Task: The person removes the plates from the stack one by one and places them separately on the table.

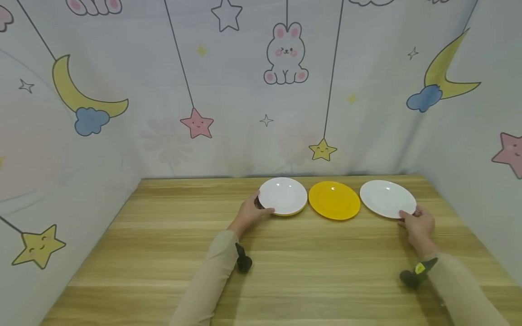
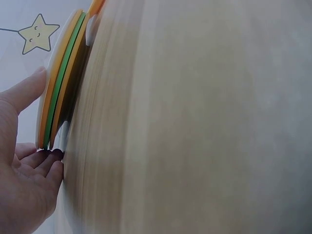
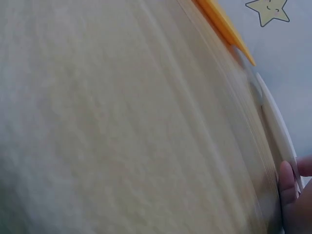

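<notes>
A stack of plates stands at the table's back, with a white plate [image 1: 282, 195] on top; in the left wrist view its edges show orange and a green plate [image 2: 62, 85] between. My left hand [image 1: 249, 213] [image 2: 24, 165] grips the stack's left side, thumb at the upper rim, fingers under the edge. A yellow plate [image 1: 334, 200] [image 3: 225, 24] lies beside the stack, untouched. To its right is another white plate [image 1: 387, 199] [image 3: 277, 119]. My right hand [image 1: 420, 225] [image 3: 296, 195] pinches that plate's near right rim, thumb above, with the fingers partly hidden.
The wooden table [image 1: 318, 271] ends at the back against a patterned cloth [image 1: 236, 90] with printed stars, moons and a rabbit. More cloth hangs along the left and right sides. Both sleeved forearms reach over the table from the front.
</notes>
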### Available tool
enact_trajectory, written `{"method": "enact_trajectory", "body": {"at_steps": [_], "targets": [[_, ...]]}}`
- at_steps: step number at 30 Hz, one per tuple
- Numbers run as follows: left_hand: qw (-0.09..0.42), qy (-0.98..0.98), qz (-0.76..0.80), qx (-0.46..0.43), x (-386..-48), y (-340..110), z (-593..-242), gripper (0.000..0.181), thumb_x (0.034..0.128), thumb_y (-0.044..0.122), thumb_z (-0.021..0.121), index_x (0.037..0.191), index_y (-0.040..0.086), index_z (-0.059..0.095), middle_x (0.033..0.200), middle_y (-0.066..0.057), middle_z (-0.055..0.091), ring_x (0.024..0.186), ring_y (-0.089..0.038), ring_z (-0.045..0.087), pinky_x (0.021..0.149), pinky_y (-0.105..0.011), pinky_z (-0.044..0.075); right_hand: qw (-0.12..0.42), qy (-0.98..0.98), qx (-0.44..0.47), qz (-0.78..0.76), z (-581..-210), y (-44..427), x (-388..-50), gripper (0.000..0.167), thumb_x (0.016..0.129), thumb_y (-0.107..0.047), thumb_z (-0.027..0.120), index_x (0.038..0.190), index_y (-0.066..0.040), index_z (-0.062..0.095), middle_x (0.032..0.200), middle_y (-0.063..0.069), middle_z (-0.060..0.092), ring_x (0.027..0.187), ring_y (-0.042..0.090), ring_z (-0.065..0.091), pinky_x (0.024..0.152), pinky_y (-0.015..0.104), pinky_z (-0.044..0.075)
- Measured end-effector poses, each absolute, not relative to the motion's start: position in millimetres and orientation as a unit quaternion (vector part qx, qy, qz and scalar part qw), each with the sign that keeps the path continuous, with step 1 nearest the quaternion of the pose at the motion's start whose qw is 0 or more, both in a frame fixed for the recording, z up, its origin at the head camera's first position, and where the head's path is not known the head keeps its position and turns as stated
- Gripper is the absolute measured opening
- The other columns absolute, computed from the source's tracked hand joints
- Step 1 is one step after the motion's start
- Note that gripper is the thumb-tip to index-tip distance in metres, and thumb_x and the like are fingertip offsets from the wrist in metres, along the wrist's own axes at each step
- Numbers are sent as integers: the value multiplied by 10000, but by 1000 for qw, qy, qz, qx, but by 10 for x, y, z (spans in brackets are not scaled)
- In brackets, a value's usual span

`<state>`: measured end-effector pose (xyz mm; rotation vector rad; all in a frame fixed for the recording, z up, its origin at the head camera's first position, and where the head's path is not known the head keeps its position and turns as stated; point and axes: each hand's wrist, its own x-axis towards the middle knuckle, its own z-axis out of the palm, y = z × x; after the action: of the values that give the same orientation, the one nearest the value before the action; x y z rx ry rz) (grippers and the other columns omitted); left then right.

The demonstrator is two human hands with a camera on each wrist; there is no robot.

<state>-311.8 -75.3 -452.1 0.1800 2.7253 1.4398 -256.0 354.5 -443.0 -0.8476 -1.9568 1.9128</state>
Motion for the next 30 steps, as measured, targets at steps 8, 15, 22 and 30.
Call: {"method": "enact_trajectory", "body": {"at_steps": [8, 15, 22, 30], "targets": [[29, 882, 466, 57, -3122, -751, -4509, 883, 741, 307, 751, 1407, -14, 268, 1413, -182, 343, 1311, -268, 305, 1078, -363, 268, 119, -752, -272, 589, -4432, 3602, -2564, 655, 814, 53, 538, 1372, 132, 206, 1033, 169, 422, 467, -56, 489, 485, 153, 511], [30, 880, 471, 59, -3114, -749, -4507, 882, 739, 298, 754, 1408, -11, 269, 1414, -179, 341, 1312, -267, 304, 1078, -364, 268, 117, -798, -283, 519, -4427, 3621, -2544, 644, 803, -15, 576, 1347, 140, 268, 1049, 223, 447, 451, -57, 428, 416, 129, 456], [29, 878, 473, 62, -3115, -750, -4516, 889, 738, 294, 756, 1404, -28, 262, 1414, -184, 339, 1310, -265, 308, 1077, -358, 270, 121, -816, -271, 497, -4432, 3629, -2516, 607, 807, -51, 592, 1307, 165, 325, 1043, 256, 472, 440, -50, 435, 402, 136, 442], [30, 879, 472, 61, -3117, -756, -4523, 890, 742, 293, 753, 1408, -24, 255, 1421, -180, 330, 1313, -266, 304, 1075, -357, 276, 134, -827, -250, 485, -4453, 3638, -2491, 540, 813, -86, 606, 1232, 191, 406, 1003, 265, 524, 464, -68, 451, 407, 138, 452]]}}
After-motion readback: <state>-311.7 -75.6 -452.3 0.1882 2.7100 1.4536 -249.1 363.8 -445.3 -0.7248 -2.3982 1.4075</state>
